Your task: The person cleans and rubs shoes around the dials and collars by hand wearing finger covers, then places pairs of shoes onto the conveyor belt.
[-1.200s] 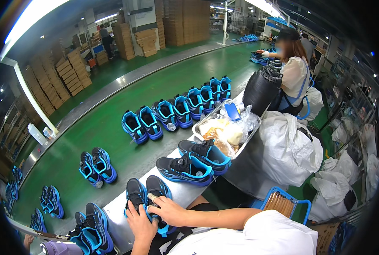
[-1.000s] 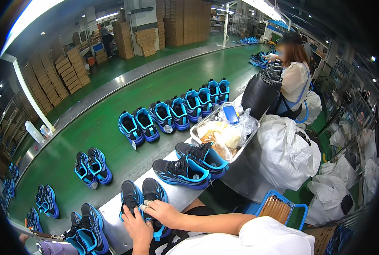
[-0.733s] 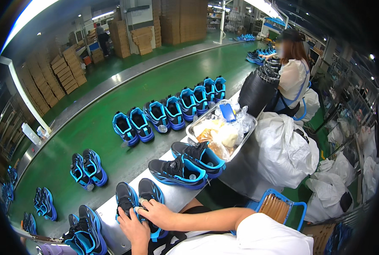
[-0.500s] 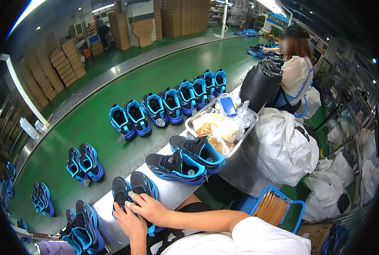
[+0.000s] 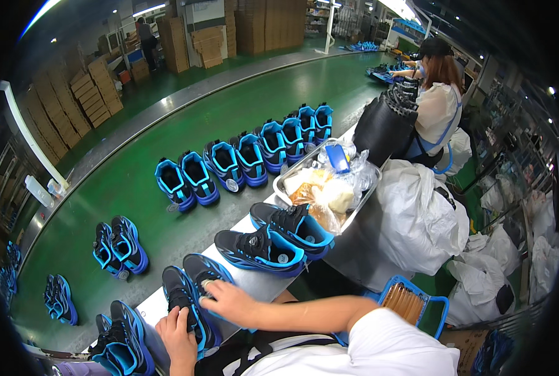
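Observation:
A pair of black-and-blue sneakers lies on the pale bench in front of me, toes pointing away. On the left sneaker [image 5: 184, 294], my left hand [image 5: 178, 335] rests with its fingers bent over the upper near the opening, gripping it. My right hand [image 5: 228, 302] is over the right sneaker [image 5: 208, 269], fingers bent and apart, with pale wraps on some fingertips. Nothing shows in its grasp. Another sneaker pair [image 5: 260, 247] stands close by on the right, and one more pair [image 5: 123, 338] is at the left.
A green conveyor belt [image 5: 242, 91] curves past, carrying several sneaker pairs [image 5: 229, 160]. A metal tray [image 5: 351, 219] with glue-coloured and clear bagged items sits at the bench's right. Beyond are a black roll-shaped bundle [image 5: 379, 125], white sacks [image 5: 417, 213], a blue crate [image 5: 439, 313] and a co-worker [image 5: 439, 106].
My right hand has come off the left sneaker and moved right over the other one. My left hand has slid back toward the opening. The belt's sneakers have shifted slightly left.

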A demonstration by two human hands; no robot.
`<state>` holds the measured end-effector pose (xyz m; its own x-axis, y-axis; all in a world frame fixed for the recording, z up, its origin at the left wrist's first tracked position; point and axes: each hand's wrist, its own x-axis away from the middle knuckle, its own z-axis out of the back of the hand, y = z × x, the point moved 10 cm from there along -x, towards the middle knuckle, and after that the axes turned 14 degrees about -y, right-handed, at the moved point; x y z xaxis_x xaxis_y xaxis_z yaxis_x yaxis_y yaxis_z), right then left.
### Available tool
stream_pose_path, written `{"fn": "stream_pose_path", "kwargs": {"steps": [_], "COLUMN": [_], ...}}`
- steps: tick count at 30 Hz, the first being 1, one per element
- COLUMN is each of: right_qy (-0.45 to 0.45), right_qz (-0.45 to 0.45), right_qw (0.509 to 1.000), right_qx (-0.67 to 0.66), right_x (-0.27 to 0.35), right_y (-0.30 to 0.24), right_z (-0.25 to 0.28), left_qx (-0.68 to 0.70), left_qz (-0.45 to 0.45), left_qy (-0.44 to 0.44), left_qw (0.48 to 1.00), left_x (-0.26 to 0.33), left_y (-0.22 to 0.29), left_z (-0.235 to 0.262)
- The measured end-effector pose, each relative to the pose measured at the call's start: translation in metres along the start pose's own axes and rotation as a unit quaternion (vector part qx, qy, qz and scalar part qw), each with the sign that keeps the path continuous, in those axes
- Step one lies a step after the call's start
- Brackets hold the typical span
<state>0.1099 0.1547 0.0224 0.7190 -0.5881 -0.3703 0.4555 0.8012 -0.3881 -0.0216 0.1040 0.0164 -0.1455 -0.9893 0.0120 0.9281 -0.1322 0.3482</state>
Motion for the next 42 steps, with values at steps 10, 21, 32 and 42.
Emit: {"fn": "stream_pose_path", "kwargs": {"steps": [10, 21, 32, 42], "right_qy": [-0.034, -0.172, -0.174, -0.267], "right_qz": [-0.083, 0.058, 0.031, 0.029], "right_qw": [0.963, 0.982, 0.983, 0.914], "right_qx": [-0.253, 0.047, 0.043, -0.305], "right_x": [0.001, 0.005, 0.006, 0.002], "right_y": [0.045, 0.018, 0.017, 0.029], "right_z": [0.011, -0.028, -0.035, -0.008], "left_qx": [0.016, -0.029, -0.077, 0.113], "left_qz": [0.047, 0.0, 0.173, 0.049], "left_qy": [-0.059, 0.02, -0.059, 0.067], "left_qw": [0.997, 0.999, 0.98, 0.99], "left_x": [-0.009, -0.012, -0.024, 0.004], "left_y": [-0.009, 0.041, 0.031, -0.016], "left_z": [-0.026, 0.007, -0.033, 0.002]}}
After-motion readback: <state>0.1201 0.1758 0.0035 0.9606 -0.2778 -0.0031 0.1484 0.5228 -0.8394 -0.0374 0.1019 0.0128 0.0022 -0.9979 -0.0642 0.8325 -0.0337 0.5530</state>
